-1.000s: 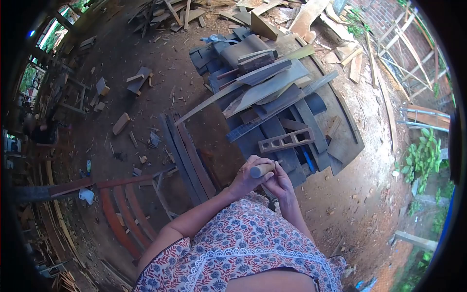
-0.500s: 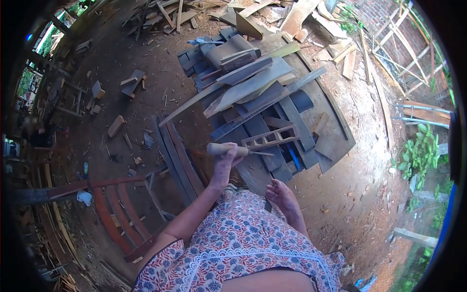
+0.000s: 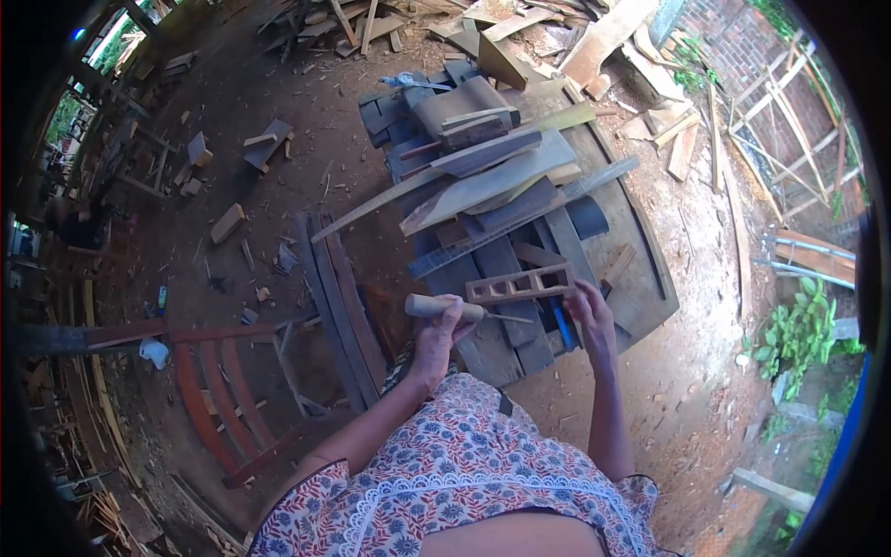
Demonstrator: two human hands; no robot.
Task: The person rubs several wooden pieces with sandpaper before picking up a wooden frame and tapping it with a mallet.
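1. Slotted wooden block [image 3: 520,284]: on the dark boards [image 3: 490,345] stacked on the workbench [image 3: 640,269], openings facing up toward the wearer. Likely laid so for easy access.
2. Right hand [image 3: 594,325]: at the block's right end, fingers bent. Perhaps placed to steady or take it; whether they are closed on the wood, cannot tell.
3. Left hand [image 3: 433,348]: clamped round the pale handle of a chisel-like tool [image 3: 429,305], near its metal end. Blade points right, just on the near side of the block; a hold that seems to favour control of the tip.
4. Blue object [image 3: 562,325]: among the boards, near the right hand; could catch fingers.
5. Long pale boards [image 3: 501,181]: heaped beyond the block, limiting room on the far side.
6. Dark planks [image 3: 336,302]: left of the bench, hemming the left arm's side.
7. Farther left: reddish slatted frame [image 3: 223,399], white bag [image 3: 153,352]. Offcuts [image 3: 228,224] on dirt, underfoot hazard.
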